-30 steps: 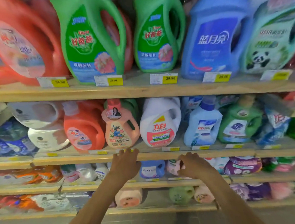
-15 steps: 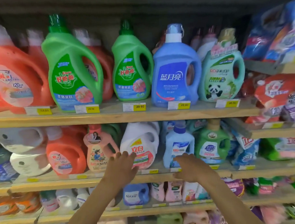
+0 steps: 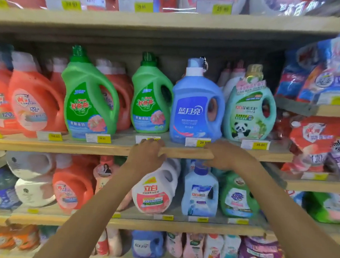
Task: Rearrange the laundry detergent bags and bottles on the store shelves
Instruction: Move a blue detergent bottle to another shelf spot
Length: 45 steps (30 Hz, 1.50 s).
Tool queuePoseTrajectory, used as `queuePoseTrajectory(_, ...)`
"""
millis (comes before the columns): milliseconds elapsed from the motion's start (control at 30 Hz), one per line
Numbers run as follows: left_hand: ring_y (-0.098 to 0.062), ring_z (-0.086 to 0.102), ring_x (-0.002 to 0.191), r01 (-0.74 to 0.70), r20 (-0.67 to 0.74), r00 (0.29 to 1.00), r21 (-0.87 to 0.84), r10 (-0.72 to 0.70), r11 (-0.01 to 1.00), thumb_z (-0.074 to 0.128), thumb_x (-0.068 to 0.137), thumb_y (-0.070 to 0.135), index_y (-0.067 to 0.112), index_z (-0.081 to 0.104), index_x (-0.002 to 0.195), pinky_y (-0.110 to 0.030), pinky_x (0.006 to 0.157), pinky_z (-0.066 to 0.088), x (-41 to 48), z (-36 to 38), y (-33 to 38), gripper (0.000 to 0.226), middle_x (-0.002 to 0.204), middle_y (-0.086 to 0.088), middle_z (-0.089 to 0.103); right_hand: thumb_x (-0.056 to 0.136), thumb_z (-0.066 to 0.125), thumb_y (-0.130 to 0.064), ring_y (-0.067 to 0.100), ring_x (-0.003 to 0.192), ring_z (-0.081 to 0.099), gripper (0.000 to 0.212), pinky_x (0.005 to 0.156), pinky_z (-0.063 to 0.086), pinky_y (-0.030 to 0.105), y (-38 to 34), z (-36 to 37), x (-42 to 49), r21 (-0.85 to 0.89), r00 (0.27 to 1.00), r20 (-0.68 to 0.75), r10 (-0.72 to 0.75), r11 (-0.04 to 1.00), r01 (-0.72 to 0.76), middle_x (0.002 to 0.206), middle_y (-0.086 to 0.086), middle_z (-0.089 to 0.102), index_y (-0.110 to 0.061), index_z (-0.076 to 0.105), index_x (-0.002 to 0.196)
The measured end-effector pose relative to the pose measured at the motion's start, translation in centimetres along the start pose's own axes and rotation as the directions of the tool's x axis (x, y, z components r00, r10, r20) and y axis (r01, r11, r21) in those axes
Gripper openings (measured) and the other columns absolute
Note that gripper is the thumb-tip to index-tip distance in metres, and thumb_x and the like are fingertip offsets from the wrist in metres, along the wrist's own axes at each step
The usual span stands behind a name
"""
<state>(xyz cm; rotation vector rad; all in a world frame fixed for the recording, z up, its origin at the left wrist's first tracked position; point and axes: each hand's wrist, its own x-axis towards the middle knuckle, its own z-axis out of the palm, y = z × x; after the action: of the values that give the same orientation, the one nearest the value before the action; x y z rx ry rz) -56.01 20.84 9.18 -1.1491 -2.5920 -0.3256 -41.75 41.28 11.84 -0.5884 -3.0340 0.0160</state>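
noting my left hand and right hand are hovering empty, loosely bent, at the shelf edge; upright blue bottle is standing just above, nearer the right.

"Kispa 好爸爸" over "低敏亲肤" is read on the left green bottle and again on the right green bottle. "蓝月亮" is printed in white on the blue bottle. "立白" is made out on the panda bottle, on the white bottle and on the small blue bottle one shelf down. "120" is noted on the orange bottle. Yellow shelf tags: first tag "29.90", second tag "29.9", third tag "35.00". Other print is too blurred.
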Motion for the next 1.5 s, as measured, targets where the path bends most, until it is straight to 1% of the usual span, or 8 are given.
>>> queuePoseTrajectory(300,-0.033,0.060,0.118,-0.056,-0.157,0.988,-0.293,0.010,0.955,0.063,0.094,0.037,0.024,0.035,0.149,-0.040,0.089,0.049,8.0,-3.0,0.3,0.063,0.124,-0.012,0.064,0.089,0.064,-0.043,0.034,0.121,0.050,0.058,0.090,0.049,0.044,1.8,-6.9,3.6,-0.008,0.952,-0.306,-0.004,1.000,0.001,0.132,0.010,0.047,-0.022,0.044,0.139)
queuePoseTrajectory(500,-0.023,0.058,0.125,-0.078,-0.119,0.993,-0.618,0.005,0.783,0.072,0.088,0.043,0.027,0.005,0.159,-0.036,0.100,0.048,14.1,-1.7,-0.1,0.098,0.125,-0.021,0.065,0.087,0.067,-0.037,0.038,0.129,0.045,0.081,0.097,0.046,0.049,4.6,-9.9,7.8,0.094,0.870,-0.491,0.043,0.996,0.004,0.147,0.013,0.031,-0.028,0.023,0.154)
queuePoseTrajectory(633,-0.015,0.065,0.117,-0.075,-0.044,0.997,-0.777,0.065,0.625,0.080,0.067,0.065,0.053,0.000,0.152,-0.045,0.104,0.050,16.8,0.7,-1.2,0.118,0.131,0.000,0.065,0.090,0.067,-0.041,0.038,0.134,0.041,0.084,0.107,0.038,0.041,6.0,-11.2,10.8,0.209,0.891,-0.455,0.007,0.973,0.099,0.147,0.017,0.034,-0.027,0.016,0.156)
queuePoseTrajectory(833,-0.020,0.064,0.119,-0.160,-0.058,0.983,-0.722,0.172,0.674,0.091,0.052,0.066,0.063,-0.005,0.148,-0.049,0.103,0.050,19.1,3.9,-3.1,0.136,0.132,0.005,0.065,0.086,0.072,-0.044,0.022,0.142,0.029,0.086,0.100,0.029,0.023,6.6,-8.8,12.7,0.385,0.867,-0.489,-0.097,0.868,0.314,0.152,0.005,0.032,-0.069,0.003,0.130)
queuePoseTrajectory(1000,-0.003,0.053,0.131,-0.216,-0.052,0.964,-0.728,0.261,0.650,0.092,0.064,0.045,0.049,-0.014,0.153,-0.028,0.109,0.045,19.2,4.2,-2.9,0.138,0.147,0.021,0.048,0.072,0.080,-0.053,0.022,0.131,0.042,0.108,0.106,0.036,0.031,7.0,-6.5,14.4,0.439,0.825,-0.564,-0.031,0.835,0.332,0.139,-0.004,0.028,-0.056,0.003,0.147)
queuePoseTrajectory(1100,0.013,0.043,0.133,-0.222,-0.067,0.962,-0.757,0.265,0.614,0.092,0.068,0.032,0.053,-0.012,0.148,-0.012,0.106,0.040,19.7,4.4,-2.8,0.133,0.149,0.032,0.035,0.059,0.084,-0.056,0.012,0.131,0.039,0.106,0.103,0.037,0.029,7.4,-5.9,15.4,0.524,0.798,-0.602,-0.033,0.737,0.426,0.137,-0.012,0.033,-0.068,0.011,0.136)
queuePoseTrajectory(1267,0.003,0.040,0.139,-0.253,-0.081,0.953,-0.743,0.292,0.620,0.093,0.063,0.042,0.055,-0.016,0.149,-0.021,0.113,0.037,20.2,4.7,-3.1,0.140,0.150,0.037,0.035,0.050,0.092,-0.061,0.045,0.114,0.058,0.116,0.092,0.052,0.060,8.6,-5.5,17.1,0.639,0.841,-0.539,-0.059,0.621,0.453,0.128,0.013,0.059,-0.063,0.020,0.140)
queuePoseTrajectory(1500,0.013,0.039,0.136,-0.245,-0.115,0.960,-0.787,0.255,0.567,0.094,0.067,0.024,0.038,-0.012,0.156,-0.020,0.111,0.040,20.1,5.2,-2.3,0.139,0.140,0.049,0.034,0.057,0.090,-0.058,0.024,0.107,0.059,0.109,0.094,0.052,0.055,8.8,-5.1,17.1,0.620,0.796,-0.603,-0.053,0.597,0.509,0.117,-0.006,0.061,-0.062,0.022,0.142)
